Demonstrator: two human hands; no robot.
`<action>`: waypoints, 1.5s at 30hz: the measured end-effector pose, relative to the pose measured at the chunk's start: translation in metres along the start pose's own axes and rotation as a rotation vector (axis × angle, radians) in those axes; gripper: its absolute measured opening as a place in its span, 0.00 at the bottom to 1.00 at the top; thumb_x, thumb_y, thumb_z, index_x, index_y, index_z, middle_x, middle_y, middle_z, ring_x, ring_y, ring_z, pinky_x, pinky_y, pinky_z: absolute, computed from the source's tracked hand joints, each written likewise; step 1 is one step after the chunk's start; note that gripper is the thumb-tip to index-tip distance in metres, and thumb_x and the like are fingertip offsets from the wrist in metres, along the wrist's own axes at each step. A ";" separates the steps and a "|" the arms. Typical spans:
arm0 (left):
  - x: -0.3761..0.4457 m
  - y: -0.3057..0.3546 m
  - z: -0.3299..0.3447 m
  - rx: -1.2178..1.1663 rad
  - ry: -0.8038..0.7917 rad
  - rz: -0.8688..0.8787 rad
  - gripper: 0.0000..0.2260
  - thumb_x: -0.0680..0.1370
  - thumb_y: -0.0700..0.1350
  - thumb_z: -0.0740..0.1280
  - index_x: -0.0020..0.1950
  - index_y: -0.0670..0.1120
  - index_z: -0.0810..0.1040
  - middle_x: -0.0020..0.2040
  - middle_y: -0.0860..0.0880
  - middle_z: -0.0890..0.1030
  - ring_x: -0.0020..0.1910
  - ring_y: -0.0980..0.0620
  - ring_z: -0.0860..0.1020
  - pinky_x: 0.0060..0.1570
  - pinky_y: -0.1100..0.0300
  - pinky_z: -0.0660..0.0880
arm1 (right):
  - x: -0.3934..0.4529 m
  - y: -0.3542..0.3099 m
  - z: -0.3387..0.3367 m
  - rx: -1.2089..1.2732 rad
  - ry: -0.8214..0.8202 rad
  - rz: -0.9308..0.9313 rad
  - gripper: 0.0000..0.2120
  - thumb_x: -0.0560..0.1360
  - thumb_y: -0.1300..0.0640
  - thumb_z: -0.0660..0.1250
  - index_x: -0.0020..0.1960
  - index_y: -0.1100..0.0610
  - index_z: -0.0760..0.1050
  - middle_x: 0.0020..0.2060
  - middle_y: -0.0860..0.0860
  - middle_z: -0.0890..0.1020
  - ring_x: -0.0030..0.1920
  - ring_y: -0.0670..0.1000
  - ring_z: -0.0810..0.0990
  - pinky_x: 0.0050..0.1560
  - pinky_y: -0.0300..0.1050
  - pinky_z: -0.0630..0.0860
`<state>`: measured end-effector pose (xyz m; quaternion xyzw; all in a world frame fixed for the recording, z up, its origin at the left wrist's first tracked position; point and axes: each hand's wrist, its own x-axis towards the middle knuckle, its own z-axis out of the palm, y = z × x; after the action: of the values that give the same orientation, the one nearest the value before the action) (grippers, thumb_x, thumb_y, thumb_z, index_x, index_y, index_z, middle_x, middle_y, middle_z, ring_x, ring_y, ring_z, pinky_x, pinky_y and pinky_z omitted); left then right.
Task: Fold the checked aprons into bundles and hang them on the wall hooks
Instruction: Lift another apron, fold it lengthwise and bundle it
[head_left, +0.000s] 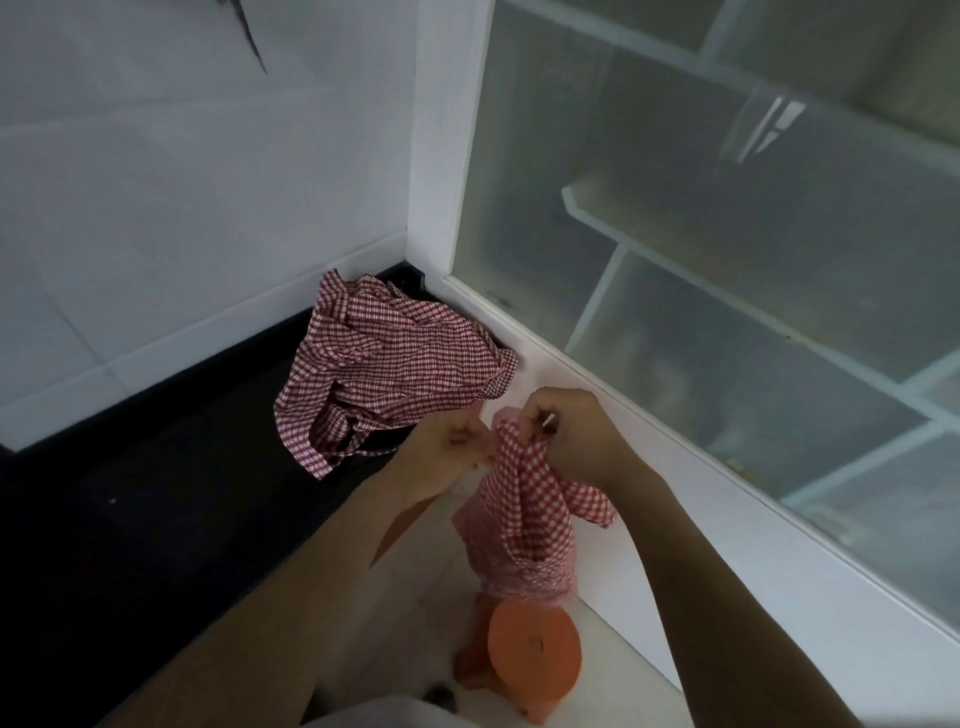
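Observation:
A red-and-white checked apron hangs bunched in front of me, its lower part drooping toward the floor. My right hand pinches its top, fingers curled round the gathered cloth. My left hand is right beside it, fingertips at the same bunched top. A second, darker checked apron lies crumpled on the black counter in the corner, just beyond my left hand. No wall hooks are in view.
A white tiled wall rises behind the counter. On the right stands a white frame with frosted glass panes. An orange plastic stool stands on the pale floor below the hanging apron.

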<state>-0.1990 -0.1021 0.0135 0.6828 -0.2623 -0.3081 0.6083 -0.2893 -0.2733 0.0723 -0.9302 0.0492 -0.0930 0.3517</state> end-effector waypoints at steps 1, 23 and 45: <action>0.003 -0.002 0.000 0.008 0.019 -0.009 0.10 0.79 0.41 0.69 0.39 0.40 0.78 0.32 0.55 0.80 0.34 0.59 0.78 0.40 0.65 0.74 | 0.000 0.001 -0.003 0.012 -0.013 -0.012 0.24 0.61 0.78 0.66 0.33 0.47 0.76 0.34 0.43 0.80 0.39 0.41 0.79 0.40 0.37 0.79; 0.014 -0.041 -0.013 -0.265 0.214 -0.535 0.11 0.81 0.43 0.65 0.53 0.34 0.80 0.47 0.36 0.81 0.44 0.42 0.79 0.51 0.44 0.77 | -0.019 0.014 -0.023 0.107 -0.134 0.222 0.09 0.69 0.72 0.75 0.34 0.61 0.83 0.36 0.56 0.86 0.42 0.51 0.86 0.53 0.35 0.78; 0.012 0.045 -0.017 0.087 0.307 0.144 0.09 0.83 0.48 0.62 0.51 0.42 0.76 0.47 0.48 0.78 0.49 0.53 0.77 0.51 0.69 0.73 | -0.023 0.000 0.054 -0.032 -0.311 0.223 0.09 0.77 0.47 0.69 0.45 0.52 0.80 0.43 0.47 0.83 0.44 0.45 0.80 0.51 0.42 0.78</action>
<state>-0.1779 -0.1048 0.0587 0.7268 -0.2277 -0.1441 0.6318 -0.3008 -0.2348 0.0294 -0.9275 0.0987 0.0924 0.3486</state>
